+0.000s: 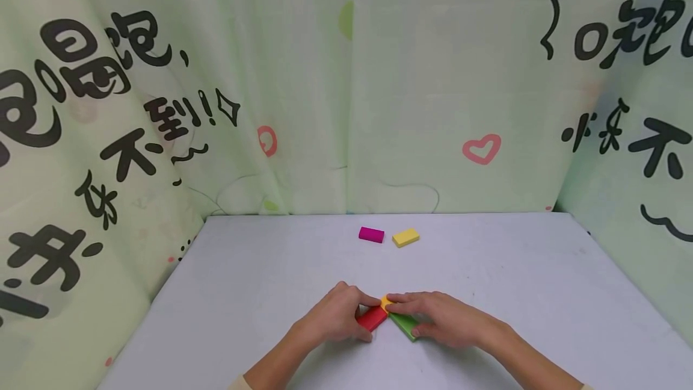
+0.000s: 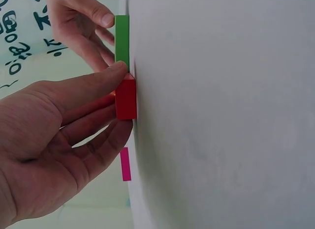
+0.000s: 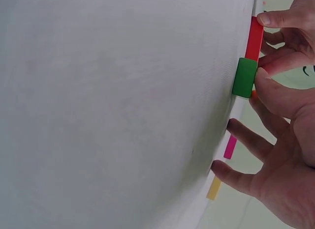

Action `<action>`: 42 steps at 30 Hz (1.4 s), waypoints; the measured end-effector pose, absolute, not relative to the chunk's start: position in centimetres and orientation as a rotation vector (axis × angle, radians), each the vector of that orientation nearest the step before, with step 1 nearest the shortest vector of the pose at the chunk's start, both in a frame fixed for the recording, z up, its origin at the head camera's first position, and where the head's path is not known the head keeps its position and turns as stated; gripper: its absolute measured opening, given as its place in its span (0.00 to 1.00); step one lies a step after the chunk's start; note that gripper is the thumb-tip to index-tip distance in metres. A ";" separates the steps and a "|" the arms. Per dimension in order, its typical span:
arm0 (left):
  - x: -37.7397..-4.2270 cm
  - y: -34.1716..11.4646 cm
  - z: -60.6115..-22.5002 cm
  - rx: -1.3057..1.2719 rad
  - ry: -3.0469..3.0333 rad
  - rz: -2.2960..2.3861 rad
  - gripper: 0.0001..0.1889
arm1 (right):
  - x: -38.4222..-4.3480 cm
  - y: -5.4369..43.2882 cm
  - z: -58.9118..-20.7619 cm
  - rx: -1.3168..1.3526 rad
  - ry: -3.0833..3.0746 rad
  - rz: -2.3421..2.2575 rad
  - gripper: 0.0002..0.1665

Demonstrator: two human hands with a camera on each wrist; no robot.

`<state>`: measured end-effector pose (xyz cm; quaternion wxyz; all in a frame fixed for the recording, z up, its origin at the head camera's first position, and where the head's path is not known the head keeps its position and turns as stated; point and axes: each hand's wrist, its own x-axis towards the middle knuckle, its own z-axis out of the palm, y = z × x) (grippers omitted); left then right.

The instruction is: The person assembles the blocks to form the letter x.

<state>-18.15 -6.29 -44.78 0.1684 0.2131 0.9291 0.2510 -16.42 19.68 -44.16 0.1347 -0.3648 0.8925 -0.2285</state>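
In the head view a red block (image 1: 372, 319) and a green block (image 1: 404, 325) lie on the table at an angle, their far ends meeting at a small orange block (image 1: 386, 303). My left hand (image 1: 341, 313) pinches the red block between thumb and fingers, the thumb at its near end. With its thumb at the near end of the green block, my right hand (image 1: 446, 319) grips it, index and middle fingertips right at the orange block. The right wrist view shows the green block (image 3: 244, 77) under the thumb, two other fingers spread to the table. Fingers hide most of the orange block.
Farther back on the white table (image 1: 260, 269) lie a magenta block (image 1: 371, 235) and a yellow block (image 1: 406, 238), side by side with a gap. A pale green printed curtain (image 1: 411, 89) hangs behind the table and along both sides.
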 end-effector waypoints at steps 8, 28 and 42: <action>-18.2 -6.5 -44.8 0.670 2.634 0.704 0.32 | -16.4 19.6 -44.3 -1.059 2.581 -0.669 0.35; -18.1 -6.8 -44.7 0.706 2.615 0.719 0.32 | -16.2 19.5 -44.4 -1.050 2.575 -0.658 0.34; -18.3 -6.8 -44.5 0.710 2.592 0.769 0.28 | -16.3 19.6 -44.1 -1.059 2.578 -0.659 0.34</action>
